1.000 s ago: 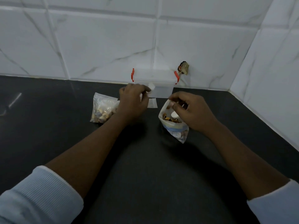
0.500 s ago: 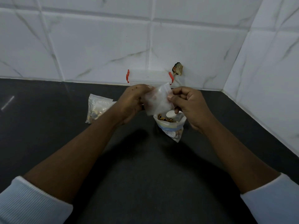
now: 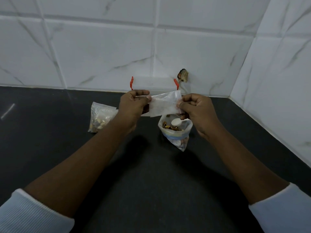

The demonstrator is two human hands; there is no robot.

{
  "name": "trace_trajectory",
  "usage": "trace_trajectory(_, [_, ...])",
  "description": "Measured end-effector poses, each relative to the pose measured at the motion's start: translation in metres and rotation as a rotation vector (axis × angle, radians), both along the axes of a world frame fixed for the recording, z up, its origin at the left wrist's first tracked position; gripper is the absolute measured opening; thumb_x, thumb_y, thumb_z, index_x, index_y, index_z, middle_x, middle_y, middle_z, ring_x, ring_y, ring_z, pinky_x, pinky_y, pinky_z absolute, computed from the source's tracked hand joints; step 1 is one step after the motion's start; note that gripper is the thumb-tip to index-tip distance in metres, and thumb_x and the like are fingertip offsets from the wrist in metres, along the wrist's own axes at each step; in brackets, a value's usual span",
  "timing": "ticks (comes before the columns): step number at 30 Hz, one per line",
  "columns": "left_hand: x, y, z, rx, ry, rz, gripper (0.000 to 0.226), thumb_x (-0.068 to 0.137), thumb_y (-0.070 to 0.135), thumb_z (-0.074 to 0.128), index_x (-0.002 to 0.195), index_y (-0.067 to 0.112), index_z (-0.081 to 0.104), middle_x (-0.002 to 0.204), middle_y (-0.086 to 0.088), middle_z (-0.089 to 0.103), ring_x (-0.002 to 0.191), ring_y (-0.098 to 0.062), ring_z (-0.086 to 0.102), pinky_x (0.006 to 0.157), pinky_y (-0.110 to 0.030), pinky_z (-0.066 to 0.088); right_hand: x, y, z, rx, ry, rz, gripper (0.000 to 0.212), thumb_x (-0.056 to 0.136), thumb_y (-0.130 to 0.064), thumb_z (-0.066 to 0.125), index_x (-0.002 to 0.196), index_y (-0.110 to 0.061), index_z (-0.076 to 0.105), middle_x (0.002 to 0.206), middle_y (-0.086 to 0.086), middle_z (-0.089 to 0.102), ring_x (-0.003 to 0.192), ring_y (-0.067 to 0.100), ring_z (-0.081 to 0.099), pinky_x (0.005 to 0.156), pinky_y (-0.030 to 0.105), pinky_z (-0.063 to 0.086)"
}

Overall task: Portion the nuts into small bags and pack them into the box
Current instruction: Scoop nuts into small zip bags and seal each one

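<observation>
Both hands hold one small empty clear bag (image 3: 165,105) above the counter. My left hand (image 3: 134,105) pinches its left edge and my right hand (image 3: 196,108) pinches its right edge. Below the right hand stands an open bag of nuts (image 3: 175,133) with a white scoop (image 3: 176,122) lying in it. A filled small bag of nuts (image 3: 100,118) lies on the counter to the left. A clear plastic box with red latches (image 3: 154,83) stands against the wall behind my hands.
The dark counter (image 3: 151,174) ends at white tiled walls at the back and on the right. A small brown object (image 3: 183,76) sits at the wall beside the box.
My left hand lifted the small empty bag from near the box. My right hand left the open nut bag and took the bag's other edge. Now both hands hold it stretched out.
</observation>
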State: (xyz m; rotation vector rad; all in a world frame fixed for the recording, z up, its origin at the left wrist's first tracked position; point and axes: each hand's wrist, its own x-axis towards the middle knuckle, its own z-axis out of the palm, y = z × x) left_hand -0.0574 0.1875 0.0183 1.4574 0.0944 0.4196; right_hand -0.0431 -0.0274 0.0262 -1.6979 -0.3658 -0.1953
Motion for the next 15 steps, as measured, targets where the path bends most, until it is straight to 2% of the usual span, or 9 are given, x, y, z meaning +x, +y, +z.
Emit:
trace_trajectory(3, [-0.007,-0.004,-0.004,0.501,-0.214,0.231,0.018,0.098,0.012,0.065,0.115,0.016,0.068,0.106,0.007,0.069,0.09,-0.003,0.065,0.077,-0.014,0.054,0.001,-0.001,-0.001,-0.012,-0.011,-0.017,0.007,0.095,-0.003,0.07,0.101,-0.005,0.073,0.09,0.016,0.076,0.067,0.024,0.069,0.059,0.03,0.061])
trace_trajectory(5, [-0.012,-0.008,-0.004,0.68,-0.377,0.2,0.015,0.096,0.013,0.067,0.111,0.016,0.07,0.103,0.009,0.068,0.085,-0.003,0.063,0.073,-0.013,0.051,0.001,0.0,-0.002,-0.024,-0.036,-0.008,0.007,0.094,-0.004,0.071,0.1,-0.007,0.073,0.089,0.019,0.074,0.065,0.027,0.069,0.06,0.034,0.061])
trace_trajectory(6, [-0.013,-0.012,-0.003,0.685,-0.403,0.148,0.013,0.096,0.014,0.068,0.108,0.016,0.072,0.1,0.009,0.07,0.082,-0.005,0.065,0.072,-0.015,0.053,0.0,0.001,-0.003,-0.042,-0.06,0.001,0.007,0.094,-0.005,0.072,0.101,-0.007,0.073,0.088,0.019,0.074,0.065,0.031,0.069,0.061,0.036,0.062])
trace_trajectory(8, [-0.017,-0.02,-0.001,0.592,-0.333,0.021,0.009,0.096,0.018,0.07,0.104,0.015,0.073,0.095,0.006,0.073,0.079,-0.009,0.068,0.072,-0.025,0.058,-0.002,0.005,-0.005,-0.099,-0.121,0.028,0.012,0.095,-0.012,0.074,0.106,-0.009,0.075,0.088,0.013,0.076,0.071,0.036,0.072,0.063,0.042,0.063])
trace_trajectory(11, [-0.022,-0.03,0.001,0.395,-0.208,-0.15,0.016,0.096,0.018,0.071,0.108,0.006,0.071,0.093,-0.007,0.075,0.078,-0.017,0.072,0.071,-0.03,0.061,-0.005,0.009,-0.008,-0.198,-0.192,0.109,0.015,0.096,-0.02,0.073,0.11,-0.015,0.076,0.09,0.003,0.078,0.073,0.03,0.075,0.065,0.046,0.063])
trace_trajectory(13, [-0.024,-0.032,0.001,0.238,-0.16,-0.192,0.02,0.095,0.01,0.072,0.11,-0.002,0.068,0.096,-0.016,0.074,0.083,-0.022,0.073,0.075,-0.033,0.063,-0.005,0.01,-0.01,-0.231,-0.192,0.158,0.017,0.097,-0.018,0.072,0.113,-0.016,0.076,0.095,0.002,0.078,0.076,0.026,0.076,0.07,0.046,0.064])
trace_trajectory(15, [-0.022,-0.031,0.001,0.089,-0.095,-0.198,0.019,0.092,0.005,0.073,0.108,-0.003,0.066,0.096,-0.019,0.072,0.084,-0.024,0.074,0.077,-0.035,0.063,-0.004,0.011,-0.013,-0.252,-0.185,0.171,0.021,0.096,-0.014,0.072,0.116,-0.017,0.075,0.101,0.0,0.079,0.08,0.023,0.077,0.075,0.045,0.064])
